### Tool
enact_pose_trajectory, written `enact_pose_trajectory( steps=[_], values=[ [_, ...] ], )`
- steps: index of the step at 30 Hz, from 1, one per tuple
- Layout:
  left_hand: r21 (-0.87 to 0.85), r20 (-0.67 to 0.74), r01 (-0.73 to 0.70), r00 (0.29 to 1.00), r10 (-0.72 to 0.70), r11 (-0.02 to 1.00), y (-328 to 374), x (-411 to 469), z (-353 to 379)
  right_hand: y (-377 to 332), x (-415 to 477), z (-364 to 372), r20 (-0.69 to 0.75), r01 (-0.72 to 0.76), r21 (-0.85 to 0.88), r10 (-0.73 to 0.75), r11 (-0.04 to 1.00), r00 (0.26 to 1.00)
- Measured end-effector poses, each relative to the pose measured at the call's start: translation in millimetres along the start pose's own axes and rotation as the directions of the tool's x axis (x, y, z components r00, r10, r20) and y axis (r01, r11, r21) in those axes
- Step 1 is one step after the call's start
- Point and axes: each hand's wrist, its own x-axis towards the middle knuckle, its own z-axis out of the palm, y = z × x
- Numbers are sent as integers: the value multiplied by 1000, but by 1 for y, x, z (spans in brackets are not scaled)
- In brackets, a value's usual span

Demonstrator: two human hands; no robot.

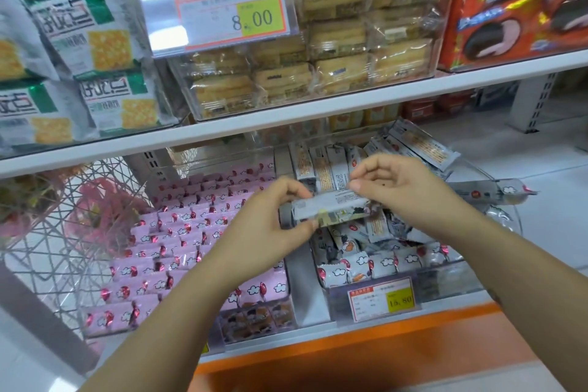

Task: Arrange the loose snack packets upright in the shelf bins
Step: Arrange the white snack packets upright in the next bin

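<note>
Both my hands hold one long grey snack packet point(331, 207) level above the right clear bin point(445, 277). My left hand point(270, 226) pinches its left end between thumb and fingers. My right hand point(394, 188) pinches its top right edge. Beneath it, grey packets point(359, 248) lie jumbled in the bin, some upright along the back point(321, 165), others leaning over the right rim point(423, 146). One loose grey packet point(496, 192) lies flat at the right. The left bin holds neat rows of pink packets point(191, 232).
A white shelf board point(318, 111) runs just above the bins, carrying clear boxes of biscuits point(318, 57) and a price tag point(229, 9). A wire basket point(63, 226) stands at the left. An orange shelf lip point(366, 344) and a second price tag point(380, 299) front the bins.
</note>
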Motion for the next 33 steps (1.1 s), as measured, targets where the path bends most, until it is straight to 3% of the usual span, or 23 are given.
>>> enact_pose_trajectory(
  steps=[4,11,13,19,24,33],
  values=[
    [30,-45,17,999,-16,999,-3,1,6,-3,-2,-8,138,-11,3,10,1000,990],
    [64,-45,-33,998,36,997,-7,2,7,-3,-1,-5,-101,77,136,-64,988,993],
    [76,-36,-49,998,52,996,-13,1,9,-3,-2,-4,-120,89,93,-78,992,990],
    [83,-35,-42,998,45,996,-19,0,9,4,-5,21,152,44,-217,-11,975,988],
    [146,-41,-84,995,91,986,-20,0,11,12,-1,39,309,127,-515,45,848,950],
    [248,-26,-117,992,127,962,-26,-4,0,3,0,48,511,125,-524,194,842,837]
  ],
)
